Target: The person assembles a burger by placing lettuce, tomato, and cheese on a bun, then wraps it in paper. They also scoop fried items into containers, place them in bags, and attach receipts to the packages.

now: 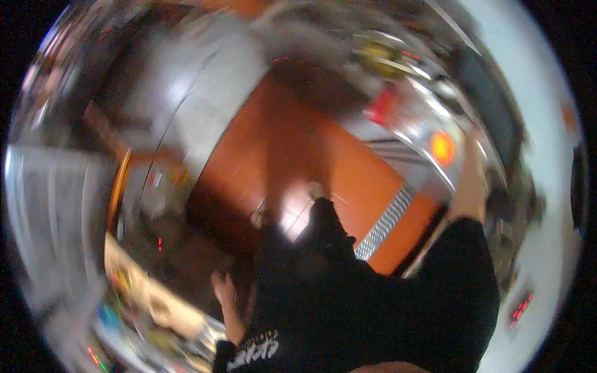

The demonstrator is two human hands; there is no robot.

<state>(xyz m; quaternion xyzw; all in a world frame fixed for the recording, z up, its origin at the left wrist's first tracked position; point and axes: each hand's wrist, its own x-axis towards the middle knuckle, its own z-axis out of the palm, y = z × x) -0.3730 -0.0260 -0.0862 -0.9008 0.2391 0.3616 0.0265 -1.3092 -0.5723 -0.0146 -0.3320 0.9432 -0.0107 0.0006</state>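
Note:
My left hand (224, 290) hangs low beside my body, near the edge of a pale wooden board (155, 298). Its fingers look loosely apart, with nothing visible in them. My right arm stretches forward along the right side, and my right hand (476, 146) is smeared by motion over the shiny metal counter (429, 102). Its fingers cannot be made out, nor whether they hold anything. Close to this hand is a bright orange-yellow round thing (443, 148), its kind unclear. A blurred red thing (380, 107) sits farther along the metal counter.
Below me is an orange-brown tiled floor (242, 155) with a perforated metal drain strip (387, 222). A grey metal surface (199, 81) runs along the far left. Cluttered, blurred items (118, 317) lie at the lower left. At the right rises a pale wall (528, 62).

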